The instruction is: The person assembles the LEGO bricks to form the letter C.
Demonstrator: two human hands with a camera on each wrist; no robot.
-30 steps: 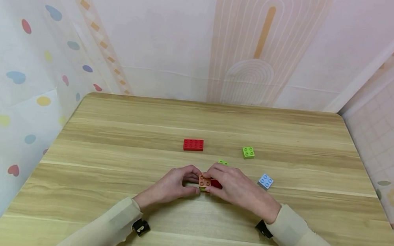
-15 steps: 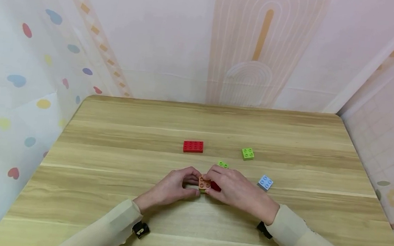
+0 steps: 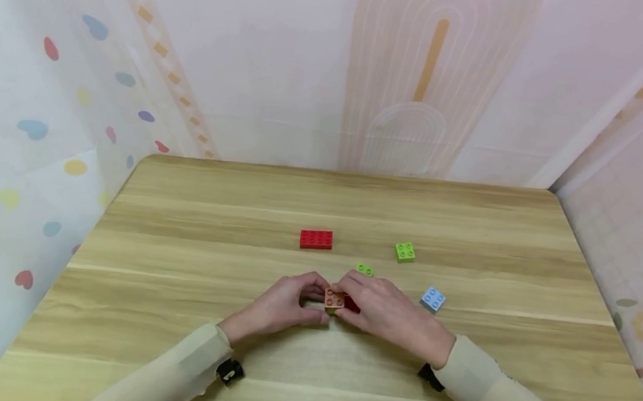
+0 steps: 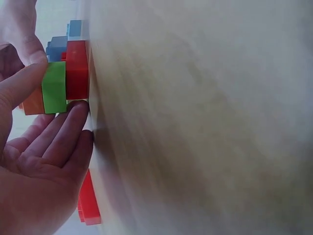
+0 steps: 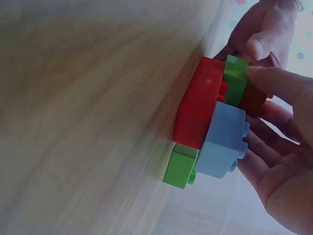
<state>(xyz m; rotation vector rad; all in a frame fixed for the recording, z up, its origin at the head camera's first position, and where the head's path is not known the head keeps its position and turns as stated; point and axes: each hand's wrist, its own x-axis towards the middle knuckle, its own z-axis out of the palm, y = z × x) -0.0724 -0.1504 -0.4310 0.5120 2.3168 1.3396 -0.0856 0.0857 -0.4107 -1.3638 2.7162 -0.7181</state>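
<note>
In the head view my right hand [image 3: 389, 309] pinches an orange toy building brick [image 3: 334, 298] between thumb and fingers. The orange brick sits on a green brick [image 5: 236, 81], which stands on one end of a long red brick [image 5: 198, 103] on the table. Farther along that red brick rides a blue brick [image 5: 220, 142], hidden from above by my right hand. My left hand [image 3: 282, 303] curves round the stack from the left. Its thumb lies at the green and orange bricks, and its fingertips sit right beside the red one in the left wrist view.
On the wooden table [image 3: 209, 215] lie a loose red brick [image 3: 316, 239], a green brick [image 3: 405, 252] and a light blue brick [image 3: 433, 299]. Another green brick [image 3: 364, 270] shows just behind my right hand. Patterned curtains [image 3: 277, 60] stand at the back and sides.
Both hands stay around the stack with nearly the same hold. The green band seen under the orange brick has narrowed slightly from above. The loose bricks keep their places.
</note>
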